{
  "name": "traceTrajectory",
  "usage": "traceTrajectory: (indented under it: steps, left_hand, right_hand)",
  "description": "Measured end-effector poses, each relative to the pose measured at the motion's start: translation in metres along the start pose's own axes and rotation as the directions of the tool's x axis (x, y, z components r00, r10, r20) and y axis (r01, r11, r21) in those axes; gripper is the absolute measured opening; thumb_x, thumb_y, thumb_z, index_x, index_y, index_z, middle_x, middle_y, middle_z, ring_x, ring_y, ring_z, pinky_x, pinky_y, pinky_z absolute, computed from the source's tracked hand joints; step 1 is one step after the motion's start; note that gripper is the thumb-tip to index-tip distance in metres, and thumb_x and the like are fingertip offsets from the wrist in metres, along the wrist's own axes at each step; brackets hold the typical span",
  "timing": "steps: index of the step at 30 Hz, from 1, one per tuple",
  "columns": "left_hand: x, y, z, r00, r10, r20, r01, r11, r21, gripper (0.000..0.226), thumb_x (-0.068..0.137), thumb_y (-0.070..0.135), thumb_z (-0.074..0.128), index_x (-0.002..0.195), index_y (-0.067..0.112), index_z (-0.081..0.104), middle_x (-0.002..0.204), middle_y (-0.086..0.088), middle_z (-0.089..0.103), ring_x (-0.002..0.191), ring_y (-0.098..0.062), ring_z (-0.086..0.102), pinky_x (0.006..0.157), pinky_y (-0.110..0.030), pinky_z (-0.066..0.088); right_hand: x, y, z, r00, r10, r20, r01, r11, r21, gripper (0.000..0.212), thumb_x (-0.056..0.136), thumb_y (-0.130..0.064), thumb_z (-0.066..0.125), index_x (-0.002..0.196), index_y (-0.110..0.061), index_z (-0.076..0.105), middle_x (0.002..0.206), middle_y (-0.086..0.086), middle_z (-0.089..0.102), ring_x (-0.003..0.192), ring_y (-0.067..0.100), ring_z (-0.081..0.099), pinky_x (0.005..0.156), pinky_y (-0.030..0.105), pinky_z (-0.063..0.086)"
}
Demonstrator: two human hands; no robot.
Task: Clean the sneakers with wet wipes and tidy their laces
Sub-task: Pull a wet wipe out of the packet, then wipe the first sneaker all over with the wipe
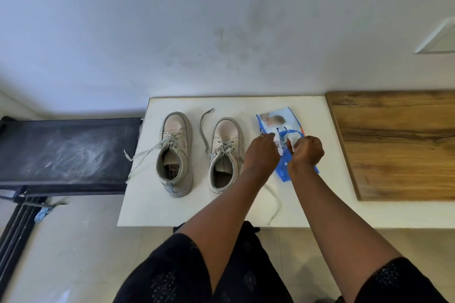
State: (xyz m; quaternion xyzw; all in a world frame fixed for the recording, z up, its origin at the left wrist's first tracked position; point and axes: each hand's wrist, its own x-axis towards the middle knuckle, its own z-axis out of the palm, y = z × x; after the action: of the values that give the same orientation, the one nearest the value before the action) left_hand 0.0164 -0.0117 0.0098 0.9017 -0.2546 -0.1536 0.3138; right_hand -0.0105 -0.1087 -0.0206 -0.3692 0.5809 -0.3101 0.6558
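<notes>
White, smooth tabletop (pixel 152 204) carrying two worn, pale beige sneakers, toes toward the wall. Left sneaker (pixel 175 152): rounded toe, stitched upper, dark insole visible through the open collar; its grey flat laces (pixel 145 155) are loose and trail over the left edge of the tabletop. Right sneaker (pixel 226 152): same shape, standing just beside the first; one lace end (pixel 204 128) curves up between the two shoes, another (pixel 274 202) lies slack near the front edge. Soft blue-and-white plastic wet-wipe pack (pixel 273 120), rectangular and slightly crumpled, lies flat to the right of the shoes. Left hand (pixel 262 152), closed, pinches the peel-back label flap (pixel 278 142) of the pack. Right hand (pixel 306 152), clenched, grips a fold of white wipe (pixel 291 141) at the pack's opening. Wood-grain board (pixel 394 142) adjoins the tabletop on the right; a dark, dusty fabric surface (pixel 69 155) on the left.
</notes>
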Motion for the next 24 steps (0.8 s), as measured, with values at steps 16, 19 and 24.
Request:
traceTrajectory:
  steps: [16,19,24]
  left_hand:
    - [-0.064,-0.044,-0.075,0.589,-0.695,0.413,0.431,-0.161,-0.888,0.039,0.091,-0.015,0.023,0.104,0.002,0.056,0.076,-0.012,0.051,0.064,-0.017,0.047,0.045,-0.022,0.046]
    - [-0.06,-0.035,-0.075,0.597,-0.664,0.45,0.404,-0.236,-0.884,0.037,0.092,-0.015,0.022,0.085,0.004,0.053,0.078,-0.014,0.051,0.068,-0.021,0.051,0.061,-0.031,0.05]
    - [-0.048,-0.039,-0.055,0.639,-0.644,0.421,0.274,-0.321,-0.907,0.029,0.097,-0.007,0.032,0.092,-0.001,0.059,0.085,-0.016,0.058,0.07,-0.02,0.054,0.077,-0.033,0.05]
  right_hand:
    - [-0.114,0.007,-0.026,0.796,0.277,0.539,-0.3,0.953,-0.047,0.019,0.086,0.006,0.056,0.075,-0.009,0.056,0.078,0.008,0.057,0.07,0.019,0.053,0.053,0.024,0.05]
    - [-0.116,0.016,-0.028,0.801,0.218,0.557,-0.2,0.975,-0.093,0.019,0.087,0.002,0.058,0.076,-0.014,0.058,0.08,0.006,0.059,0.074,0.016,0.053,0.064,0.028,0.042]
    - [-0.109,0.026,-0.032,0.786,0.167,0.596,-0.081,0.982,-0.168,0.024,0.089,0.01,0.051,0.079,-0.011,0.054,0.075,0.006,0.054,0.068,0.016,0.048,0.059,0.028,0.037]
